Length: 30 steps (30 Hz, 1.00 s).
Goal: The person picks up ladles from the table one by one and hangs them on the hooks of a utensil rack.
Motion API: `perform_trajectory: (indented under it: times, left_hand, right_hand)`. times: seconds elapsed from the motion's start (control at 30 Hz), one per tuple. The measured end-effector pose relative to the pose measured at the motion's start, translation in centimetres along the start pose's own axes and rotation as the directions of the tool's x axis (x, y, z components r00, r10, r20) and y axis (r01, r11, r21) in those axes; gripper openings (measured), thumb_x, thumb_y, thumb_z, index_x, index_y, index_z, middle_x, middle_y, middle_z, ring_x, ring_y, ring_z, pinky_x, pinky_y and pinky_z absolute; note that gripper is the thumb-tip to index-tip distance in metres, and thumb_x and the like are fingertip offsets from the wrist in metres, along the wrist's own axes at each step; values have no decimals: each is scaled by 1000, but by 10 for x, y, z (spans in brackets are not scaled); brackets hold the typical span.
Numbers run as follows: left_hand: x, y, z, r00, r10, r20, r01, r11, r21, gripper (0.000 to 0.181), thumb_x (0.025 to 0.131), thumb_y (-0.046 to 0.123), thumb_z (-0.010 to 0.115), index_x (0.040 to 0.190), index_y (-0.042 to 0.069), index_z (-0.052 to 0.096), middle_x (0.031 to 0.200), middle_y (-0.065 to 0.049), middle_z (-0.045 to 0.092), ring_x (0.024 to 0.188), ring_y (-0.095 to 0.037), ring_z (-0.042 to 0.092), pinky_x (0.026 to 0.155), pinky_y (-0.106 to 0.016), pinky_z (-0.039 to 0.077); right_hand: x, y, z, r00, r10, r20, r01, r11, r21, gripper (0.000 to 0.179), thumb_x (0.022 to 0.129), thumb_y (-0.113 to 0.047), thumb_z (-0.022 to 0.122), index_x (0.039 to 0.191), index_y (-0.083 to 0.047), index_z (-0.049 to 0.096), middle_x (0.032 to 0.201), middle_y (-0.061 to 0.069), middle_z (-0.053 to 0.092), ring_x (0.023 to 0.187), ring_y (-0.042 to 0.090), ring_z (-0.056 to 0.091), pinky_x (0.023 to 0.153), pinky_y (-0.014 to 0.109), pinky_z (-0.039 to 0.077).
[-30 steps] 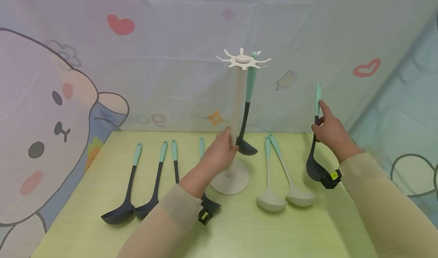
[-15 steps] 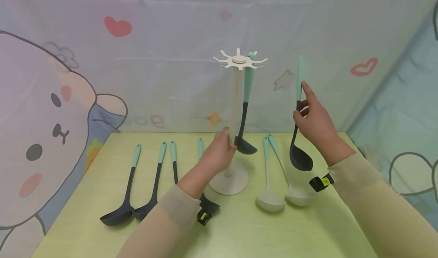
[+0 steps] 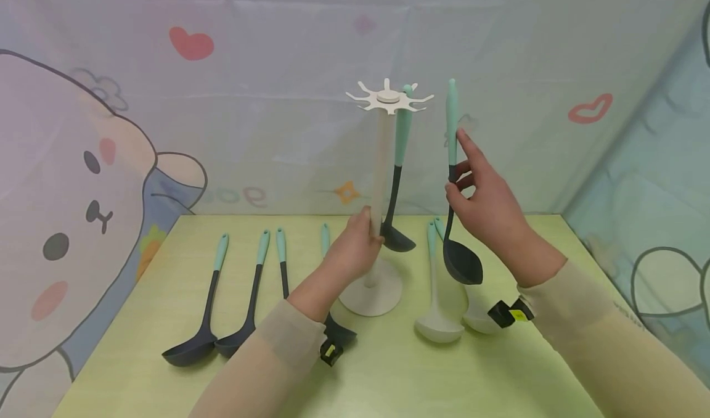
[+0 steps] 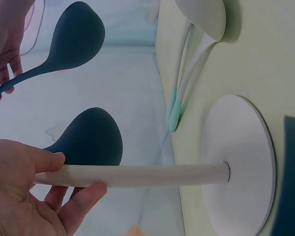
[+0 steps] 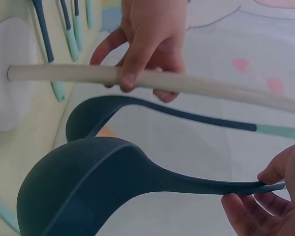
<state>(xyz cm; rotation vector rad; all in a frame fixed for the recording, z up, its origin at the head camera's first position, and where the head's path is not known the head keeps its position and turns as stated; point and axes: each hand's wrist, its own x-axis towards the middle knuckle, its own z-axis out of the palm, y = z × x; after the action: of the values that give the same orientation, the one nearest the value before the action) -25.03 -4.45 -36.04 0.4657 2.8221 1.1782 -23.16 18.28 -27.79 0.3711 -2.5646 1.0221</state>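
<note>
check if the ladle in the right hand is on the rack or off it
Off: the right hand holds the dark ladle beside the rack; the head view shows a gap between its handle and the hooks.

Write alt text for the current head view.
A person's right hand holds a mint-handled dark ladle, handle up, beside a white rack that the left hand grips. A matching ladle hangs from it. More dark ladles lie to its left and two pale ladles to its right on a yellow-green table.
</note>
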Motion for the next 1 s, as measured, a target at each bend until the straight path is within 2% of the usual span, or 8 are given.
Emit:
perform_trajectory:
  times: [0.37,0.63,0.87,1.0]
  left_hand:
    - [0,0,0,1000,7,-11,-6,1000,10,28,102,17,56,125,8,43,112,-10,50,96,-23,60,76,-40,53]
    - [2,-1,1,1000,1,-1,-1,1000,4,29,102,18,56,126,9,43,113,-11,50,96,-23,60,75,-40,53]
    - [0,1,-1,1000,-6,0,6,1000,25,28,102,20,56,123,9,43,110,-10,50,90,-22,59,71,-38,52]
    - [1,0,-1,1000,-9,3,9,1000,19,28,102,20,56,124,10,42,111,-10,49,90,-22,59,71,-38,51]
  right_hand:
    - [-15,-22,3,998,-69,-2,69,997,31,79,99,-13,55,159,-38,10,119,12,55,100,25,60,80,44,53]
    - [-20,-25,4,996,-87,14,86,996,33,79,99,-12,55,159,-37,10,118,13,55,100,25,60,78,43,53]
    - [-21,-24,7,995,-99,18,98,995,35,78,99,-12,55,159,-37,12,116,11,56,99,22,60,74,29,52]
    - [-20,-24,10,994,-105,24,104,994,38,78,99,-11,56,159,-38,13,115,10,56,98,22,60,75,33,53]
